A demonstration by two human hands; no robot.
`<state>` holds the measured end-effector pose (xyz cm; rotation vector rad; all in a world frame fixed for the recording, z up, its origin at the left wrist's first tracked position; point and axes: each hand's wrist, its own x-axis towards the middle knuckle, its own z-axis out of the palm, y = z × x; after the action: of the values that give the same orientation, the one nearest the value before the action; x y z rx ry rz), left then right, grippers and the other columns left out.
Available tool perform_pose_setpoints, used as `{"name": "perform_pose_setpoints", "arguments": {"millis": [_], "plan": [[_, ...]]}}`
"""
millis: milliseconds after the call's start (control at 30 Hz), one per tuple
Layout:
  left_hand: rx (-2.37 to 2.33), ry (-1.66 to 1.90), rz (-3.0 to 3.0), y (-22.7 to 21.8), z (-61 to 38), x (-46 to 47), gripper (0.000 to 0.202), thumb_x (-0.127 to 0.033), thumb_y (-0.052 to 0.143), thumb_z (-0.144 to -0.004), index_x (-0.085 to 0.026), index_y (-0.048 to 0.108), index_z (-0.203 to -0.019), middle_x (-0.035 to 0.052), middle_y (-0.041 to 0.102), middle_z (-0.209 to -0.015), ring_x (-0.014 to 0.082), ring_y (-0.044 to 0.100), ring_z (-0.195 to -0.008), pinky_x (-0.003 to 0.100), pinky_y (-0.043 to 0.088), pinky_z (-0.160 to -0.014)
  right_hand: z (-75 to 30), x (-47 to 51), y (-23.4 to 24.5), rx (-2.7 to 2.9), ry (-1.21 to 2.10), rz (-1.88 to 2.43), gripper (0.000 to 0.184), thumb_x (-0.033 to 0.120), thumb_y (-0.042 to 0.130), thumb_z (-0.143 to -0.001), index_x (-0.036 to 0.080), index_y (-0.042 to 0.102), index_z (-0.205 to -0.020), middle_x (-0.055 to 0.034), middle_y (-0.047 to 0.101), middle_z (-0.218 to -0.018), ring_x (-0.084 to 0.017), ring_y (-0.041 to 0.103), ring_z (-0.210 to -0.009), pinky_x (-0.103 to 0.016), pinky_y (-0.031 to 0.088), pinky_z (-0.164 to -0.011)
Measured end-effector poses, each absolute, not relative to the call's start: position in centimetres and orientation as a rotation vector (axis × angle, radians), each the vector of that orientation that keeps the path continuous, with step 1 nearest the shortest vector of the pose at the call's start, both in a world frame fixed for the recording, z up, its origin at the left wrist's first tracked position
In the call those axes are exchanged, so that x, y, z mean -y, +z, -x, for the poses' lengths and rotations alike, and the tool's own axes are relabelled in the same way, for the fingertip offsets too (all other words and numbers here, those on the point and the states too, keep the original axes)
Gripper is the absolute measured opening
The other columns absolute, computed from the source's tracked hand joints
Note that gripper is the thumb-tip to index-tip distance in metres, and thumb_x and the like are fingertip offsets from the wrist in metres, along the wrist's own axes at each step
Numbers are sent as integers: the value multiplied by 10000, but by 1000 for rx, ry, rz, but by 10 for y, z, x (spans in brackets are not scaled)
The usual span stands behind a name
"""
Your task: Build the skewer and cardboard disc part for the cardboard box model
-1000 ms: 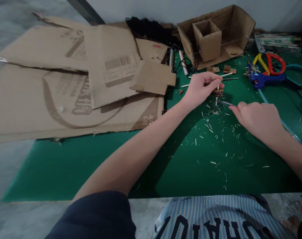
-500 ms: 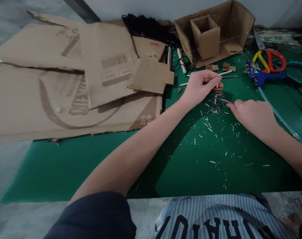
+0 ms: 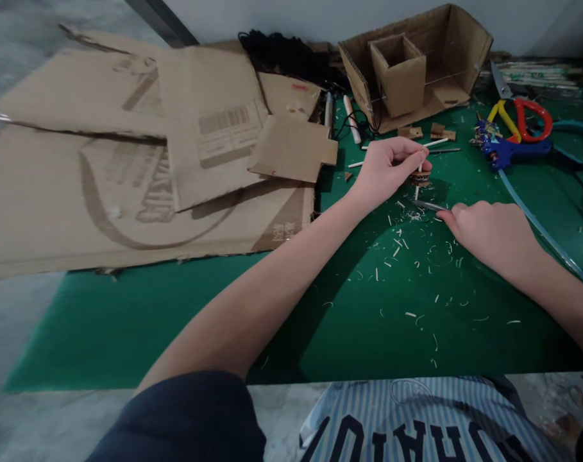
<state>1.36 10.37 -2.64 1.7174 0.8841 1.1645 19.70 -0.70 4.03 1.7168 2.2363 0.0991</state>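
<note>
My left hand [image 3: 390, 167] is closed in a pinch on a thin pale stick [image 3: 420, 165] that stands upright through a small piece of layered cardboard [image 3: 421, 178]. The stick's lower end pokes out beneath that cardboard. Lower right, my right hand [image 3: 493, 228] is wrapped round a small knife, its handle hidden in the fist. The knife blade [image 3: 428, 205] points left and lies beside the stick's lower end; whether they touch I cannot tell. Pale curled shavings [image 3: 401, 244] are scattered over the green table mat [image 3: 349, 333] below both hands.
Flat cardboard sheets [image 3: 127, 186] cover the left side. An open cardboard box [image 3: 457, 70] stands at the back, near black yarn [image 3: 291, 54]. Red-and-yellow-handled scissors [image 3: 532, 119] and a blue glue gun [image 3: 517, 151] lie at the right. Two crayon-like sticks [image 3: 351, 119] lie behind my left hand.
My right hand has shifted slightly down, and the knife blade now reaches further left, across below the stick's tip. My left hand stays almost still with the stick and cardboard.
</note>
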Motion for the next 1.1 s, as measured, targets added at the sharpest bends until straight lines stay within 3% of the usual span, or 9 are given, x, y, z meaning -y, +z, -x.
{"name": "perform_pose_setpoints", "arguments": {"millis": [267,433,700,1100], "plan": [[-896,1174,-1718,-23,-13,-102,115,-289,707,-994,-177,716,-972,52,804,-887,163,800,-860,290,666,-831,-196,1,39,-2238,188,-1802,630,442,240,-1118,103,752,-976,-155,696,-709,-211,614,-587,-303,230,-568],[-851,1206,-1691,-26,-13,-103,155,-324,726,-980,-171,722,-957,50,798,-863,167,802,-841,298,667,-823,-195,0,39,-2195,88,-1763,636,434,235,-1121,103,767,-1013,-166,726,-778,-220,635,-611,-306,260,-563],[-852,1196,-1680,-29,-13,-105,155,-335,712,-990,-183,728,-966,38,799,-869,153,797,-864,266,661,-796,-194,6,37,-2176,48,-1699,601,406,247,-1127,116,754,-982,-142,705,-730,-205,637,-594,-296,222,-544],[-881,1205,-1755,-27,-12,-104,82,-218,687,-998,-155,726,-963,51,789,-875,161,803,-857,284,664,-805,-192,3,42,-2208,148,-1800,599,427,251,-1121,104,736,-982,-158,699,-710,-203,626,-597,-297,212,-580]]}}
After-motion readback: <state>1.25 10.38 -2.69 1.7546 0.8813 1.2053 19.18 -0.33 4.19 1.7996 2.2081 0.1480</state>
